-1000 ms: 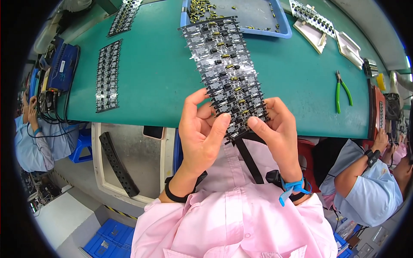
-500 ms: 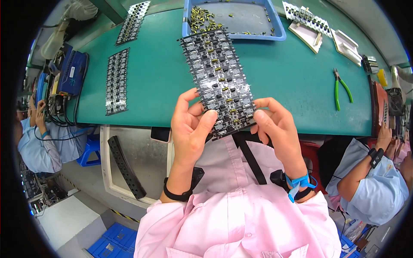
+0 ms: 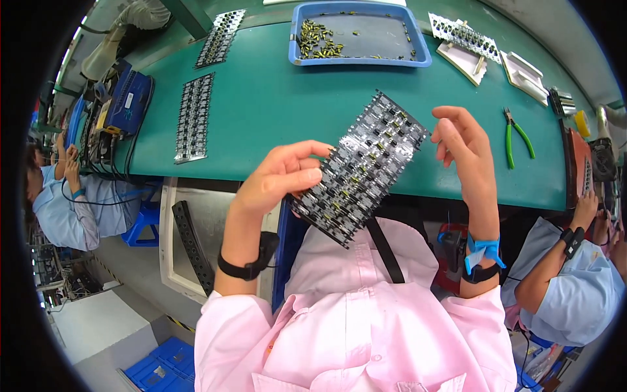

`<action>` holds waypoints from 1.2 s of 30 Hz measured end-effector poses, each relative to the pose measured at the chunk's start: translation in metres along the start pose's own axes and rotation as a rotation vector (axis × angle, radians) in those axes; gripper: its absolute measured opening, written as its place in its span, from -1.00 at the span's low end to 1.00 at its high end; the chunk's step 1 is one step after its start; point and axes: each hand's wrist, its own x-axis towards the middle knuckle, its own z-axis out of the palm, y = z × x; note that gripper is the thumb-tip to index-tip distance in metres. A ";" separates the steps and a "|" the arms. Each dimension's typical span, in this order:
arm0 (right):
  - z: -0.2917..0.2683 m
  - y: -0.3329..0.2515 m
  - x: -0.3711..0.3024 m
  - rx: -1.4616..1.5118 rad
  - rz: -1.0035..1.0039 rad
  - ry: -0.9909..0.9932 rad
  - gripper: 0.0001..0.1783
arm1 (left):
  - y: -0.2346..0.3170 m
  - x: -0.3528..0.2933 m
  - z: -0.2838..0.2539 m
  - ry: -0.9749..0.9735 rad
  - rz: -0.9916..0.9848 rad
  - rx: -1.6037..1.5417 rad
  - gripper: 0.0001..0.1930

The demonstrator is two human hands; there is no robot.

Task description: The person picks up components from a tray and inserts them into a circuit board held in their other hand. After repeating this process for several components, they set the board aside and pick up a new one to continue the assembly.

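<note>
One shallow, rectangular blue plastic tray (image 3: 359, 63) sits on the green table (image 3: 261, 85), holding small yellow-and-black cylindrical parts (image 3: 317, 40), too many and too small to count. Nearer the person than the tray, one dark rectangular circuit panel (image 3: 369, 170), patched silver with yellow and black components, is held tilted in the air. The left hand (image 3: 274, 179) has its fingers gripping the panel's left edge. The right hand (image 3: 467, 147) is just beside the panel's opposite corner, fingers spread and loosely curved, holding nothing. Left of the tray lie two similar dark panels (image 3: 194, 117); right of it, two white fixtures (image 3: 526, 75), one pale panel (image 3: 465, 37) and one pair of green-handled metal cutters (image 3: 509, 140).
</note>
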 end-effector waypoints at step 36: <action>0.040 -0.015 -0.037 0.514 0.264 -0.104 -0.91 | 0.004 -0.003 0.014 0.380 0.170 0.037 -0.68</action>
